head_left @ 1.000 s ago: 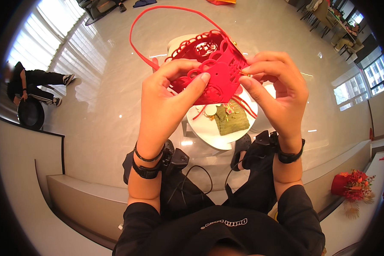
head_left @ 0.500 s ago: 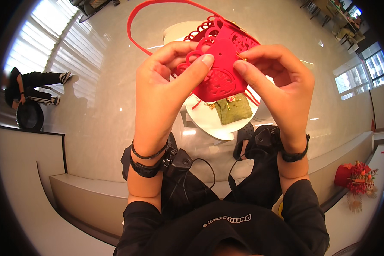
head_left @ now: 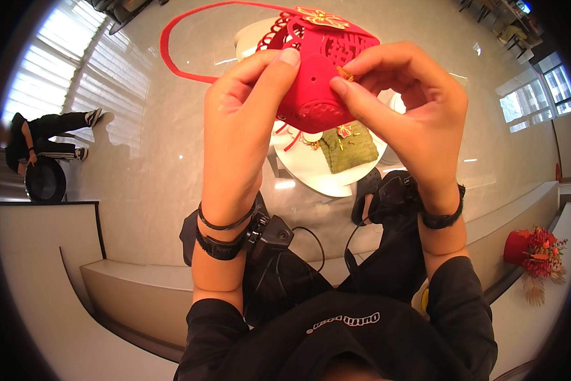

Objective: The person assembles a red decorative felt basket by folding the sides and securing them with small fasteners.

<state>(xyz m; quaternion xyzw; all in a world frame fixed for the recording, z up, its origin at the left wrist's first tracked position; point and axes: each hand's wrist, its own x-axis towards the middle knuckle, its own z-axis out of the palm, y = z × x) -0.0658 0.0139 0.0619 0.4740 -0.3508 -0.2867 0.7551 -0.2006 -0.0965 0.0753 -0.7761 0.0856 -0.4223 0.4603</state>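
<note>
A red felt bag (head_left: 317,98) with cut-out patterns is held up in front of me, its long handle (head_left: 166,39) looping out to the left. My left hand (head_left: 238,120) pinches the bag's left side between thumb and fingers. A small hole shows in the rounded front flap. Beside that flap, the thumb and forefinger of my right hand (head_left: 412,95) close on a small gold-coloured piece (head_left: 344,72), whose exact kind is too small to make out. On top of the bag lies a red flower ornament with gold outlines (head_left: 323,18).
Below the bag stands a white round table (head_left: 320,182) bearing a green cloth pouch (head_left: 352,155), red cords and small gold bits. At the right, a red pot of red flowers (head_left: 534,249) sits on a ledge. Another person (head_left: 44,143) with a round black object is at the far left.
The bag has moved up and left and tipped, bringing its flower ornament into view. My left thumb has shifted up along its edge. The right hand still pinches the gold piece.
</note>
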